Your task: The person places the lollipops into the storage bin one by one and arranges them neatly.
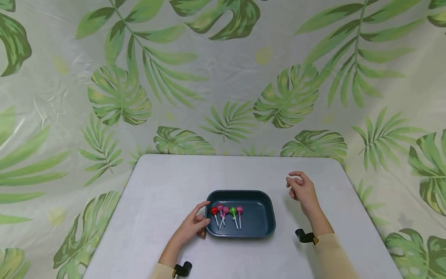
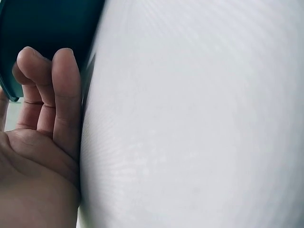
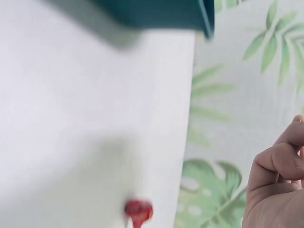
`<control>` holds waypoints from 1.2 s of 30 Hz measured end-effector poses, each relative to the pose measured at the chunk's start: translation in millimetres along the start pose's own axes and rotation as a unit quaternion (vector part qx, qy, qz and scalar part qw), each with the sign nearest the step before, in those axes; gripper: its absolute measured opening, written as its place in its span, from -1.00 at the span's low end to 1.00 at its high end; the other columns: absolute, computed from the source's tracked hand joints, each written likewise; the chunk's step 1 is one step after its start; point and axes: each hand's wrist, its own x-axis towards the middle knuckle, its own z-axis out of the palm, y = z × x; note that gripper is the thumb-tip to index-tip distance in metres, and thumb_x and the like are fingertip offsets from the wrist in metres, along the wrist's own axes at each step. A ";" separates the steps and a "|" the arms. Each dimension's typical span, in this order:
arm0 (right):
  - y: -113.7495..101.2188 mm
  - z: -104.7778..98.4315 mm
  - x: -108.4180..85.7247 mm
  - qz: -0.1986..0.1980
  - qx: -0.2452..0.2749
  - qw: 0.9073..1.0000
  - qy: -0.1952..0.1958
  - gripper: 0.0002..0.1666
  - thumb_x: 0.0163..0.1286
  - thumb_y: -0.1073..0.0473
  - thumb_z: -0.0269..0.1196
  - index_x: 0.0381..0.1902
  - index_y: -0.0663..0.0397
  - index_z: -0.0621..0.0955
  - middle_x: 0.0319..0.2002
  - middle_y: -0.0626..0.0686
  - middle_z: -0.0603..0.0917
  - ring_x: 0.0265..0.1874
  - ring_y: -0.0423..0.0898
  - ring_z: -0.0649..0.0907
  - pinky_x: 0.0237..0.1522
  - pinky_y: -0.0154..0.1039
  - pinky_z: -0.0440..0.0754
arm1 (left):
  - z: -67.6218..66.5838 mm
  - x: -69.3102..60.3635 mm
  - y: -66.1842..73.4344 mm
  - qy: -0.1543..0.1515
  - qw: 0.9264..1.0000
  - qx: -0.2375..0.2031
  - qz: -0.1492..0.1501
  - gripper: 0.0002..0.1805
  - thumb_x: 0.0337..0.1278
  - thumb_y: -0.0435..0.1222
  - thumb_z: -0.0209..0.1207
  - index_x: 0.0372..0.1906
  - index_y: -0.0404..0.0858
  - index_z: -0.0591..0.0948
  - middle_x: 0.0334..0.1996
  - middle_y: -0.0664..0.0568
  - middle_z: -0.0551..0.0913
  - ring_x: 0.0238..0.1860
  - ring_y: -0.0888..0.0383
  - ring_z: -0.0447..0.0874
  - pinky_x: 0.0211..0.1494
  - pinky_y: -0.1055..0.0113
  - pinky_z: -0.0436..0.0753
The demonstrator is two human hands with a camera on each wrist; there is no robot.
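A dark teal rectangular tray (image 1: 258, 215) sits on the white table, with several lollipops (image 1: 225, 210) in its left half: red, green and pink heads on white sticks. My left hand (image 1: 191, 226) grips the tray's left end, index finger at the rim and thumb at the front corner; in the left wrist view its fingers (image 2: 66, 95) bend against the tray wall. Raised over the table right of the tray, my right hand (image 1: 303, 192) has loosely bent fingers and nothing visible in them. A red lollipop (image 3: 139, 209) shows low in the right wrist view; I cannot find it outside the tray in the head view.
The white table (image 1: 174, 174) has rounded far corners. Behind and around it hangs a pale cloth (image 1: 230, 85) with green leaf prints. A black wrist camera (image 1: 304, 235) sits on my right wrist, another (image 1: 183, 268) on my left.
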 end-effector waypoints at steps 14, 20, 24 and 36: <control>8.9 -66.9 24.6 0.034 -0.037 0.998 0.036 -0.84 0.62 0.09 0.23 0.06 -0.23 0.50 -0.47 -0.28 0.69 -0.66 -0.21 0.54 -0.57 -0.31 0.54 | -1.4 0.7 2.0 0.006 1.000 0.002 0.003 -0.27 0.55 -0.20 0.22 0.65 0.13 0.21 -0.51 0.05 0.59 -0.55 0.12 0.65 -0.37 0.28 0.71; 28.4 -80.5 32.7 0.038 -0.078 0.995 0.039 -0.78 0.63 0.03 0.22 0.15 -0.19 0.52 -0.42 -0.37 0.73 -0.62 -0.25 0.59 -0.57 -0.34 0.49 | -1.4 0.2 1.6 0.008 1.000 0.003 0.003 -0.28 0.55 -0.21 0.22 0.64 0.13 0.22 -0.51 0.05 0.59 -0.55 0.12 0.65 -0.37 0.28 0.71; 42.8 -84.0 34.8 0.049 -0.110 0.992 0.038 -0.58 0.63 -0.03 0.21 0.29 0.01 0.49 -0.37 -0.33 0.75 -0.60 -0.25 0.60 -0.56 -0.34 0.50 | -0.5 -0.1 1.1 0.006 1.000 0.003 0.002 -0.28 0.54 -0.22 0.22 0.64 0.14 0.22 -0.51 0.04 0.59 -0.54 0.11 0.66 -0.37 0.27 0.71; 70.8 -81.4 32.2 0.068 -0.185 0.980 0.022 -0.39 0.64 0.03 0.17 0.51 0.14 0.44 0.02 0.07 0.81 -0.57 -0.18 0.65 -0.54 -0.26 0.58 | 1.4 -1.8 -0.1 -0.001 1.000 0.000 0.006 -0.26 0.55 -0.22 0.22 0.66 0.07 0.19 -0.49 0.08 0.59 -0.55 0.17 0.64 -0.37 0.31 0.70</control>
